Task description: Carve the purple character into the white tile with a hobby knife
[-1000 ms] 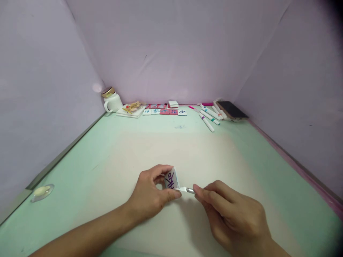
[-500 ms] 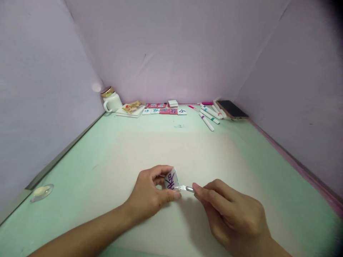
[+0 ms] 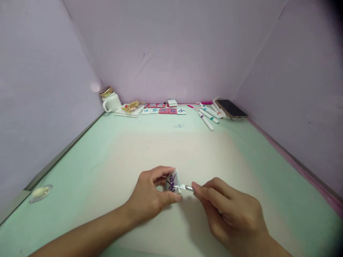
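A small white square tile (image 3: 172,181) with a purple written character stands tilted between the thumb and fingers of my left hand (image 3: 150,192), which is closed on its edges. My right hand (image 3: 233,210) is closed around a slim craft knife (image 3: 189,188) with a silver handle. Its pointed blade lies across the lower right part of the tile's face, over the purple strokes; whether it touches the surface I cannot tell. The rest of the handle is hidden inside my right hand.
At the back stand a white mug (image 3: 112,102), a snack packet (image 3: 133,106), lettered red and white tiles (image 3: 164,111), several markers (image 3: 206,121) and a phone (image 3: 230,108). A clear dish (image 3: 40,193) with something pale yellow lies at left. Lilac walls enclose the table.
The tile has turned slightly in my left hand and shifted a little right and down. The knife blade has shifted slightly against it. Both hands stay nearly in place.
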Tool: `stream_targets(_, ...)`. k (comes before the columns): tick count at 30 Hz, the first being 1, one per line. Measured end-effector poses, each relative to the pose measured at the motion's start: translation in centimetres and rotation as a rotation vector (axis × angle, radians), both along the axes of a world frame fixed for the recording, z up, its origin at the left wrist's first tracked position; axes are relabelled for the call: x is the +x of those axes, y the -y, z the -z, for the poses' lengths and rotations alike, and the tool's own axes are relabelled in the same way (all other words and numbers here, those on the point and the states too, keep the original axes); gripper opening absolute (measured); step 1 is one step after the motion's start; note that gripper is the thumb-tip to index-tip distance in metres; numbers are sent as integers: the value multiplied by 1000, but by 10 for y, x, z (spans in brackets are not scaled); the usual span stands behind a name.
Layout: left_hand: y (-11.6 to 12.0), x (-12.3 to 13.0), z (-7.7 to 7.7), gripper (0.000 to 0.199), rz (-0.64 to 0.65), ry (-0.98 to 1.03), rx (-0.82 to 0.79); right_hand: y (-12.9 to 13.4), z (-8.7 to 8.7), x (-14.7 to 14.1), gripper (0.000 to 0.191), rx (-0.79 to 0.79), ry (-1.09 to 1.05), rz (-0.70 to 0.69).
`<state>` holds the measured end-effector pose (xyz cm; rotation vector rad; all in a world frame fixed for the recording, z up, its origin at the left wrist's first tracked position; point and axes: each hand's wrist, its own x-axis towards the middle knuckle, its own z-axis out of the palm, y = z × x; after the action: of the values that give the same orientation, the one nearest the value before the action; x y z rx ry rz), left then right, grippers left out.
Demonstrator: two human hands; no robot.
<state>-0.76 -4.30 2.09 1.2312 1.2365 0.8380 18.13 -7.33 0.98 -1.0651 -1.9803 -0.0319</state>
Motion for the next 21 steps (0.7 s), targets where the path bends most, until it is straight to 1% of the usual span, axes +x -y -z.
stream_targets(5,-1,-2,1,46,19,10,-14,-2,1,2,17,16,-4,33)
stream_targets(12,0,-8,0,47,118,84,-86,-6,4,5,14,57,15,52)
stream_targets(15,2,-7,3,51,131,91,-101,-7,5,6,15,29,-3,69)
stream_targets(17,2,-7,5,54,142,116,-108,-8,6,7,15,-17,-39,44)
stream_targets(19,0,-8,8,51,144,161,-109,-8,7,8,16,-80,-92,-8)
stream_targets(21,-3,-10,11,45,112,210,-85,-8,7,9,17,-138,-147,-56)
